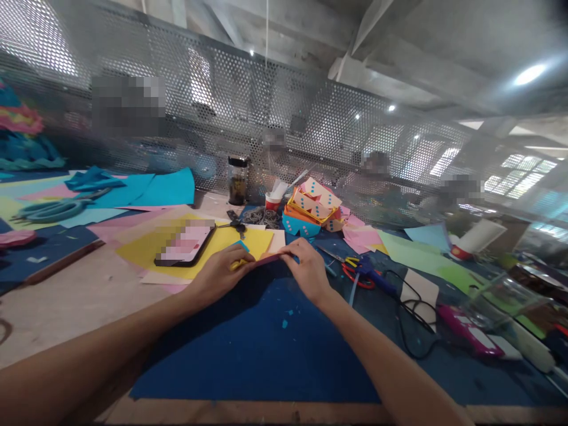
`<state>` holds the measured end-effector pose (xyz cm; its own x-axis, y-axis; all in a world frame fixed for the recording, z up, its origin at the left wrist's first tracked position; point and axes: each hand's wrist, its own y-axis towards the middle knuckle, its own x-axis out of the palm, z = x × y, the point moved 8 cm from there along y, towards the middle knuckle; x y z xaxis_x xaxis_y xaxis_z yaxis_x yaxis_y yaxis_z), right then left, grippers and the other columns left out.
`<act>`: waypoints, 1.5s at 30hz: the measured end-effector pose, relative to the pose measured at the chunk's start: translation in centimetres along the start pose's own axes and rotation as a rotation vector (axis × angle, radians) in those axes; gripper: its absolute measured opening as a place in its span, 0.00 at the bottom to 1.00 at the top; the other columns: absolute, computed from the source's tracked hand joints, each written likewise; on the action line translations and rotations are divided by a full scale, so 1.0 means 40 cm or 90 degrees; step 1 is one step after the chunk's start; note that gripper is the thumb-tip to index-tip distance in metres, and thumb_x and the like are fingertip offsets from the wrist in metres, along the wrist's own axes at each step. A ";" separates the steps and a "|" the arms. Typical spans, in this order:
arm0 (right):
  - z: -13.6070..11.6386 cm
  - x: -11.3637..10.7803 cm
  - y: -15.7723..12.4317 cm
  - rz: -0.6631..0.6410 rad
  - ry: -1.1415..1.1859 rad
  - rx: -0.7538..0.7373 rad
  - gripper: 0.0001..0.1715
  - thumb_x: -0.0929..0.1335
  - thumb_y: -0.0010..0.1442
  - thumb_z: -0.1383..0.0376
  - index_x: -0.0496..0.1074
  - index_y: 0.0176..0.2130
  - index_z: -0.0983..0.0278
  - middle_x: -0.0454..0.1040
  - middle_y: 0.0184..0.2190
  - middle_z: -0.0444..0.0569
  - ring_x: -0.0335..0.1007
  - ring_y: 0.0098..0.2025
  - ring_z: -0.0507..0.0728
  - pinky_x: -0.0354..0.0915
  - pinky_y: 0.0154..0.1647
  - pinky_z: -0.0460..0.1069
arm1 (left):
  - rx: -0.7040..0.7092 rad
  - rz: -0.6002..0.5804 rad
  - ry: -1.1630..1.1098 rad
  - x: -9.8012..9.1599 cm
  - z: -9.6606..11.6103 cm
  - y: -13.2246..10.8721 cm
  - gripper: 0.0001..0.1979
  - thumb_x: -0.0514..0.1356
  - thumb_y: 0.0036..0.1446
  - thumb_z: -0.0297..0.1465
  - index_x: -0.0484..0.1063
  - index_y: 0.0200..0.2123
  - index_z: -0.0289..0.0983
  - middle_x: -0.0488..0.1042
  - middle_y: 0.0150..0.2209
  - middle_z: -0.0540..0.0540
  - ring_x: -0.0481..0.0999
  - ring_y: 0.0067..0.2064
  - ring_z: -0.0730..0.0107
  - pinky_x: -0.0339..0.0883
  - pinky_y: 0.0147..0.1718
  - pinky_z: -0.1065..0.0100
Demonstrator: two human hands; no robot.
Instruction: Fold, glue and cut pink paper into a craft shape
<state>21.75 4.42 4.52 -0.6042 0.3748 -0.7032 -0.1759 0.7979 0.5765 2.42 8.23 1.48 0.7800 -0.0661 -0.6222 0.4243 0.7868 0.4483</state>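
near the middle of the frame, the left hand [218, 272] and right hand [307, 270] each pinch an end of a reddish paper strip [268, 259]. it looks light and bendy, and could crease or tear, so its ends seem good to hold gently.

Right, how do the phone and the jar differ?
The phone lies face up on yellow paper; the jar stands upright by the mesh. The phone is thin and flat; the jar is tall, with a black lid. Neither is held by the left hand or right hand.
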 end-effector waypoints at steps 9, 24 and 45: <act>-0.010 -0.011 -0.003 0.025 -0.032 -0.037 0.04 0.69 0.71 0.69 0.74 0.40 0.60 0.79 0.40 0.48 0.77 0.44 0.58 0.69 0.46 0.50 | -0.046 0.003 -0.024 0.000 -0.016 0.001 0.18 0.60 0.64 0.47 0.80 0.37 0.40 0.82 0.38 0.46 0.80 0.41 0.59 0.69 0.42 0.61; -0.039 -0.021 -0.019 0.067 -0.127 -0.147 0.03 0.70 0.73 0.66 0.77 0.46 0.62 0.82 0.41 0.51 0.77 0.45 0.61 0.66 0.47 0.53 | -0.081 0.006 -0.044 -0.009 -0.014 0.002 0.20 0.59 0.62 0.50 0.80 0.37 0.40 0.83 0.38 0.46 0.79 0.42 0.57 0.68 0.43 0.61; -0.042 -0.016 -0.025 0.071 -0.123 -0.145 0.06 0.67 0.74 0.66 0.76 0.44 0.61 0.79 0.40 0.52 0.77 0.44 0.61 0.69 0.46 0.54 | -0.067 0.006 -0.055 0.001 -0.019 0.003 0.19 0.60 0.62 0.49 0.81 0.37 0.40 0.83 0.38 0.46 0.80 0.42 0.57 0.69 0.43 0.61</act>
<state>21.01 2.59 5.08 -0.4747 0.5545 -0.6835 -0.2997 0.6284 0.7179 2.14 8.79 1.01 0.8218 -0.1075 -0.5595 0.3704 0.8470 0.3813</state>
